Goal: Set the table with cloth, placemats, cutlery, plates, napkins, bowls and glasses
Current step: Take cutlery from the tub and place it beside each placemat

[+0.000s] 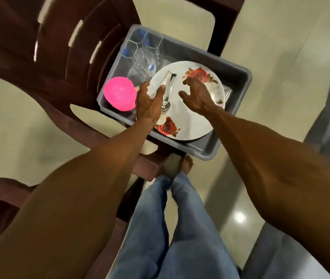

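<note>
Head view showed the left hand (148,103) curled round a bundle of steel cutlery (167,82), thumb on one side and fingers on the other, with the handles sticking out beyond the fingers. A spoon (166,104) lay just right of that hand, its bowl resting on the white rose-printed plate (190,117); whether the hand also held it could not be told. The right hand (196,95) hovered over the same plate with fingers spread and bent like a claw, holding nothing; contact with the plate could not be told.

Both hands were over a grey plastic tub (238,77), in which the plate lay. Left of the left hand, touching distance from its knuckles, sat a pink bowl (119,93) turned upside down in the tub. Beyond the left hand, at the tub's far end, stood several clear glasses (144,55). The tub rested on the seat of a dark maroon plastic chair (49,47). Below the forearms were the person's blue jeans (180,228) and a bare foot (186,164) on the pale tiled floor (280,57).
</note>
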